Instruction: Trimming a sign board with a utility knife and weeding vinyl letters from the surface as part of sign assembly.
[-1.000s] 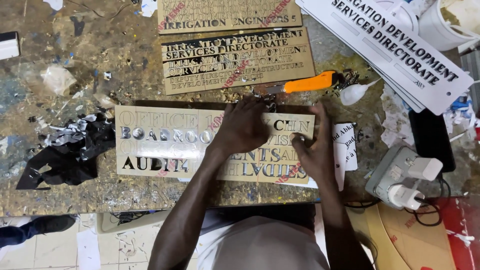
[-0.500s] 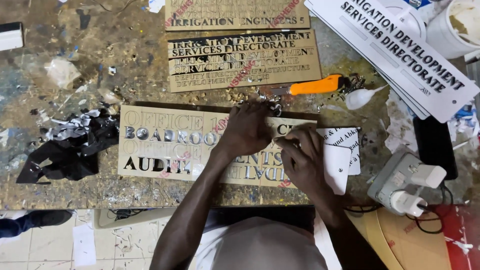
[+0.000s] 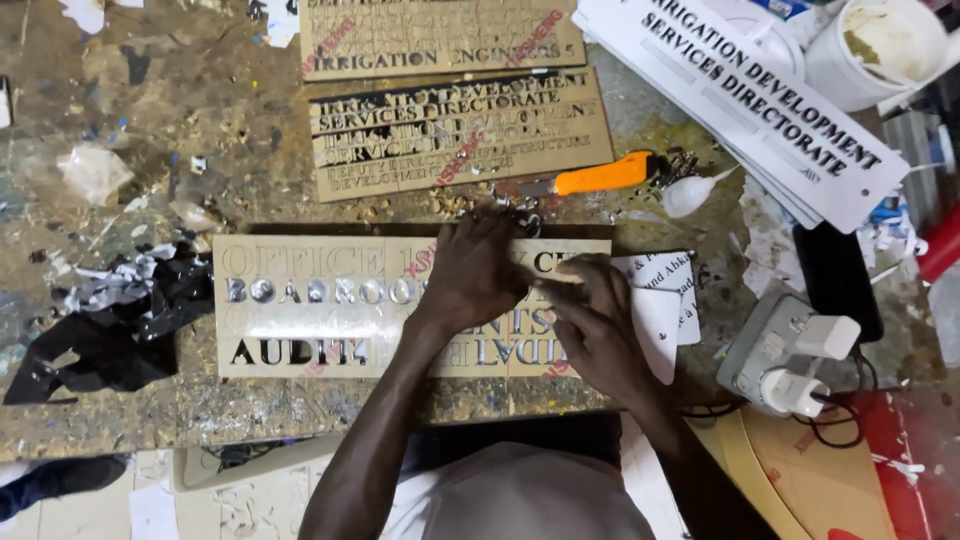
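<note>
- Two hands are seen pressed on one long tan sign panel (image 3: pixel 320 305) lying flat at the near edge of the workbench (image 3: pixel 120 120).
- Left hand (image 3: pixel 478 275) is laid palm-down on the panel's upper middle, fingers spread toward 12 o'clock; nothing is gripped, only pressed.
- Right hand (image 3: pixel 595 325) rests on the panel's right part, fingers curled toward 10 o'clock; whether a small piece is pinched under them cannot be told.
- Panel is judged thin, light and fairly stiff, with cut-out lettering leaving narrow bridges that are likely fragile; a thin film face may be slippery.
- Hold is best taken at the long edges or uncut corners, not across the letters.
- Long axis runs 9 o'clock to 3 o'clock; some lettering reads upright toward the person, some appears reversed.
- Orange-handled knife (image 3: pixel 600 177) lies at 1 o'clock of the hands, apart from them.
- Black film scraps (image 3: pixel 110 330) lie at 9 o'clock.
</note>
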